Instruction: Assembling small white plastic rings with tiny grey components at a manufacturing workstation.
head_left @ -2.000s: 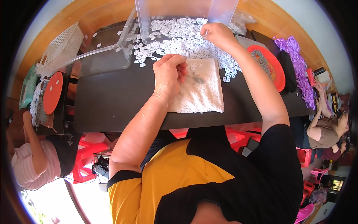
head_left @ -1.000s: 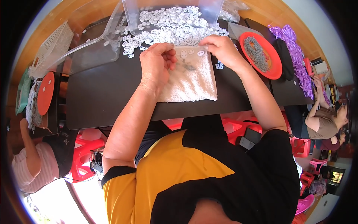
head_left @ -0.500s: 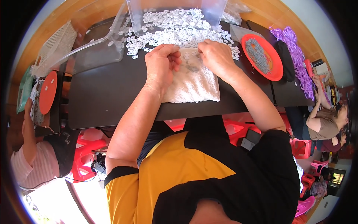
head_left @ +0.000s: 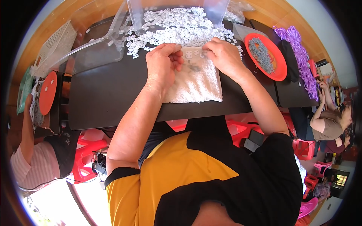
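A folded white towel (head_left: pixel 194 84) lies on the dark table. A few white pieces with holes (head_left: pixel 189 54) rest along its far edge, and a greyish patch (head_left: pixel 195 68) shows on it. My left hand (head_left: pixel 163 62) is over the towel's far left corner, thumb and forefinger pressed together, other fingers curled. At the towel's far right corner, my right hand (head_left: pixel 225 55) has its fingertips in a pinch. Whatever either hand holds is too small or hidden to make out. Just beyond both hands spreads a heap of small white plastic pieces (head_left: pixel 177 35).
A clear plastic bin (head_left: pixel 136 17) stands behind the heap, with a clear lid or tray (head_left: pixel 102 52) to its left. At right sits a red plate (head_left: pixel 279 69) of small grey metal bits beside purple ribbon (head_left: pixel 301 64). Other people work at both sides.
My right hand has shifted slightly to the right, uncovering more of the white pieces at the towel's far edge. The left hand has hardly moved.
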Action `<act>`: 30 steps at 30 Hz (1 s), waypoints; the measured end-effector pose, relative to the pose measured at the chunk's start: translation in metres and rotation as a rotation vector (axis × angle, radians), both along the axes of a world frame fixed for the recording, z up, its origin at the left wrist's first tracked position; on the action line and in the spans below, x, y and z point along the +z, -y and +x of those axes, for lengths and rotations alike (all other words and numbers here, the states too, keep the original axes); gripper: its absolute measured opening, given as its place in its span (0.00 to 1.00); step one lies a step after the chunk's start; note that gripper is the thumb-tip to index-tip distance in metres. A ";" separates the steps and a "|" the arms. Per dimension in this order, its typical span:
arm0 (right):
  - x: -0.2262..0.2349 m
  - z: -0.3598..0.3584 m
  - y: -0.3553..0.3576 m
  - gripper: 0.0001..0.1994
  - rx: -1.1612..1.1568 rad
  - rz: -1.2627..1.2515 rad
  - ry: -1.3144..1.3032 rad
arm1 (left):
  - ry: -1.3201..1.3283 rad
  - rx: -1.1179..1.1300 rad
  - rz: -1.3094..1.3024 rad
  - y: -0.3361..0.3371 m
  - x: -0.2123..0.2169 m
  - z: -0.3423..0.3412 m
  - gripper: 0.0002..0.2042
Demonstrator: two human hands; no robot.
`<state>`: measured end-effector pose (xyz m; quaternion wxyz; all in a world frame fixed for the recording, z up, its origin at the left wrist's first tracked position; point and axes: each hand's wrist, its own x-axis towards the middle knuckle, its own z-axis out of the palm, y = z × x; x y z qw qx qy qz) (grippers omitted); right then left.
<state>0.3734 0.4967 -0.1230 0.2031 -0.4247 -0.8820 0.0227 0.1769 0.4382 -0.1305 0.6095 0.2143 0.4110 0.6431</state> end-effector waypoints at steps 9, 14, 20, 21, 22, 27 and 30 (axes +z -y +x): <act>-0.007 0.012 0.012 0.07 0.232 0.285 0.056 | 0.001 0.001 0.002 0.001 0.001 0.001 0.03; 0.001 0.028 0.025 0.07 0.234 0.202 -0.113 | -0.008 -0.025 0.006 0.001 0.003 0.003 0.03; 0.002 0.015 0.021 0.04 0.088 0.162 -0.098 | -0.018 -0.034 0.014 0.002 0.001 0.004 0.03; -0.002 0.013 0.019 0.03 0.085 0.143 -0.017 | -0.027 -0.033 0.018 0.001 0.001 0.004 0.03; -0.006 0.010 0.019 0.02 0.084 0.122 0.064 | -0.035 -0.031 0.020 0.001 0.001 0.005 0.04; -0.001 0.004 0.026 0.05 0.110 0.095 0.064 | -0.074 -0.040 0.033 0.003 0.003 0.006 0.04; 0.001 0.003 0.023 0.04 0.105 0.108 0.041 | -0.062 -0.051 0.038 0.004 0.004 0.008 0.04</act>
